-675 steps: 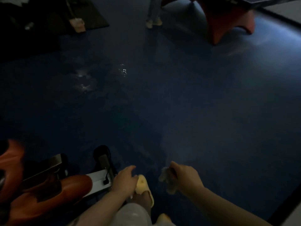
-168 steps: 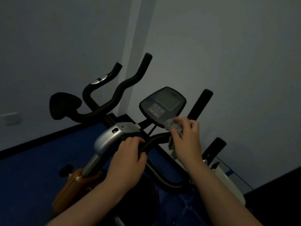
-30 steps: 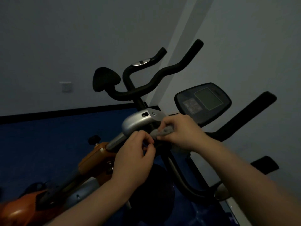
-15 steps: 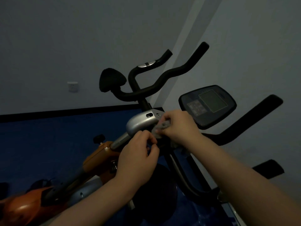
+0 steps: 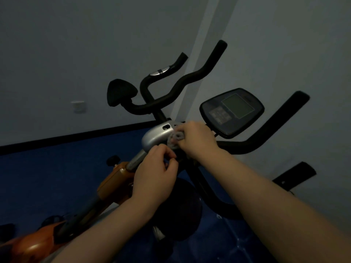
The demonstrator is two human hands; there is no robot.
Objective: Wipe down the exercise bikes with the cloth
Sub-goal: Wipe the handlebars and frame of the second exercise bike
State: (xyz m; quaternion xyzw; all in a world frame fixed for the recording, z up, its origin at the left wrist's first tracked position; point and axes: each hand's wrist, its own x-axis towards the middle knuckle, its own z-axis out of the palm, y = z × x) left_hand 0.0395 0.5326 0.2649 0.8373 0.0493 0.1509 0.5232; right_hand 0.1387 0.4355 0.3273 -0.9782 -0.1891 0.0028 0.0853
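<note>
The head view showed the right hand [image 5: 197, 138] closed around a bunched grey cloth [image 5: 175, 139], pressing it against the silver bracket [image 5: 156, 135] at the top of the nearer exercise bike [image 5: 237, 145], just below the console [image 5: 231, 111]. The left hand [image 5: 154, 175] was curled narrow just beneath, fingertips pinched near the post, though whether it gripped anything could not be told. The cloth looked light, soft and easily wadded, best held balled in the palm; the bike seemed heavy and rigid, safe to brace by its post.
</note>
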